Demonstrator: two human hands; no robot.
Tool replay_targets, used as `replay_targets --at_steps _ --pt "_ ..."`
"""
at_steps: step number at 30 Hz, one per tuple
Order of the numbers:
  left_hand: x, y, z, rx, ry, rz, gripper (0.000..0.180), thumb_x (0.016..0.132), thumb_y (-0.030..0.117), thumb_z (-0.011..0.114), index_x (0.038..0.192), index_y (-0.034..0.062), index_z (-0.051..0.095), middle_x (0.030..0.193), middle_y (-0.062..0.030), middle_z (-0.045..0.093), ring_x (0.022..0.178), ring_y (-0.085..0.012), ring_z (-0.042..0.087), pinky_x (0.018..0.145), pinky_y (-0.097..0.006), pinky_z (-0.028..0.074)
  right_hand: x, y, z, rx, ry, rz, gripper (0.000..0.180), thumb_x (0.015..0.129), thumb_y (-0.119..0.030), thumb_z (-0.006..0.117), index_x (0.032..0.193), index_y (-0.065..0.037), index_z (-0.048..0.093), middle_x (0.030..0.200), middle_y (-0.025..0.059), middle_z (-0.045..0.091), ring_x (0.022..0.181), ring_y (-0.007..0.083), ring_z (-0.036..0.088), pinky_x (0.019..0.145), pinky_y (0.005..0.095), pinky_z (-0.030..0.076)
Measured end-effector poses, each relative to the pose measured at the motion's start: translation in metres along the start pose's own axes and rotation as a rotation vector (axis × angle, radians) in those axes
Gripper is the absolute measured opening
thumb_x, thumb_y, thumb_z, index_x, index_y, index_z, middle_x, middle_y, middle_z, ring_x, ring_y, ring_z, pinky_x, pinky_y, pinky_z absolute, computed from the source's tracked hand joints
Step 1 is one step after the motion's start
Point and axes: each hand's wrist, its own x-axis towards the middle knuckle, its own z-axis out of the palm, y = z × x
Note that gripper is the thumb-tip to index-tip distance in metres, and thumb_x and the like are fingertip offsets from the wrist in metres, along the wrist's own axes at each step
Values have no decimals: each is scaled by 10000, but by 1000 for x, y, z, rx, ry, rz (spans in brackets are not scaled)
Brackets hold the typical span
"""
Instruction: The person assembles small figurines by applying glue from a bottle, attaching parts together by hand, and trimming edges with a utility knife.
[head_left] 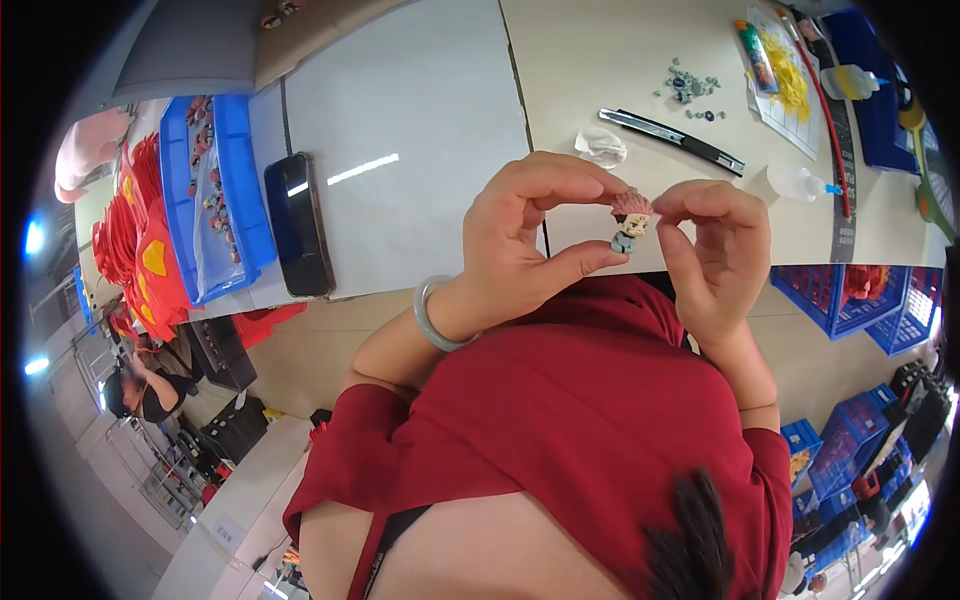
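A tiny toy figure (629, 225) with pink hair, a pale face and a grey-blue body is pinched between both hands above the table edge. My left hand (525, 235) holds it from the left, thumb under the body and fingers curled over the top. My right hand (710, 245) grips the pink hair piece from the right with thumb and forefinger. A pale green bangle (432, 315) circles my left wrist.
A black phone (297, 222) lies on the white table (420, 130) beside a blue tray (215, 190) of small figures and stacked red parts (140, 250). Farther back are a black-and-silver tool (672, 137), crumpled plastic (601, 146), small loose pieces (690, 85), glue bottles (800, 183) and blue crates (850, 295).
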Motion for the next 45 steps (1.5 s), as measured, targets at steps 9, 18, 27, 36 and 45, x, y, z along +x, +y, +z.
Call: replay_targets --at_steps 9,18,27,36,45 --pt "0 -1 1 200 -14 -49 475 653 -63 672 1090 -4 495 1026 -115 476 930 -204 534 823 -317 460 0 -1 2 64 -123 156 413 671 -63 724 977 -1 453 863 88 576 752 132 572 638 236 466" --pt "1 -5 6 326 86 -92 420 572 37 717 973 96 604 926 -55 569 830 -192 572 680 -275 468 0 0 3 43 -105 145 385 677 -29 705 975 4 464 853 86 580 738 127 566 661 238 470" --pt "5 -1 10 -82 75 -168 386 664 -5 692 1000 35 506 927 -64 512 770 -132 523 698 -246 461 5 -2 -3 -80 -93 34 258 651 34 677 874 6 551 779 75 587 686 145 564 621 242 472" --pt "8 18 6 -208 -198 -768 203 893 218 469 974 32 453 833 -19 469 671 -61 444 588 -181 376 12 -2 -16 -367 -264 -204 275 597 -44 715 825 -18 565 716 75 567 628 212 538 528 286 433" --pt "1 16 19 -335 -275 -756 170 916 156 353 887 28 460 675 8 416 587 -53 347 547 -203 319 8 22 -12 -463 -362 -501 202 671 -94 562 848 -27 490 614 58 469 499 213 424 436 309 349"
